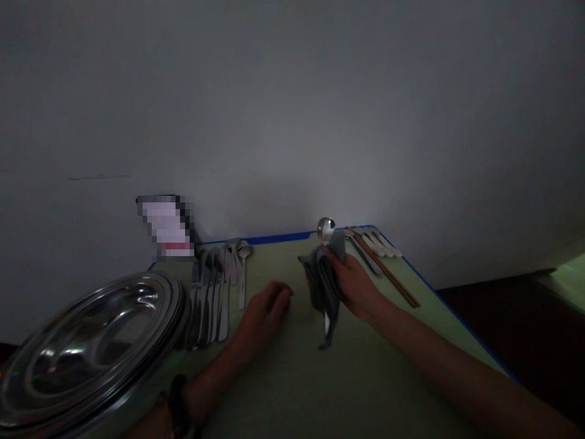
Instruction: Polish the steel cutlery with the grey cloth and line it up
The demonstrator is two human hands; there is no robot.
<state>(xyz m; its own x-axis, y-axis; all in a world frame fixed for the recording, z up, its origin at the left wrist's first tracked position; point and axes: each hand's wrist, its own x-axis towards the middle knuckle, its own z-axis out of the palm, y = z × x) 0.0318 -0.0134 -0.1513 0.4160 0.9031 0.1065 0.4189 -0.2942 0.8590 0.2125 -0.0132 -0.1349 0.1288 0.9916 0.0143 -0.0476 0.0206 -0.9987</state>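
Observation:
My right hand (pixel 354 280) is closed around a dark grey cloth (pixel 322 283), which is folded about a metal spoon (pixel 326 229). The spoon's round, shiny bowl sticks out above the cloth, and part of its handle shows below. My left hand (pixel 267 311) rests low over the table with its fingers curled in, and I see nothing in it. Just left of that hand lie several metal knives (pixel 212 299) in a row and a few small spoons (pixel 244 268). Right of the cloth are wooden chopsticks (pixel 388 271) and white-handled cutlery (pixel 377 241).
A stack of large divided metal trays (pixel 95 347) takes up the left side of the pale green table (pixel 292 390). A blurred-out phone-like device (pixel 167 225) leans at the back left. A plain wall (pixel 292 122) stands directly behind the table's blue edge (pixel 274 237).

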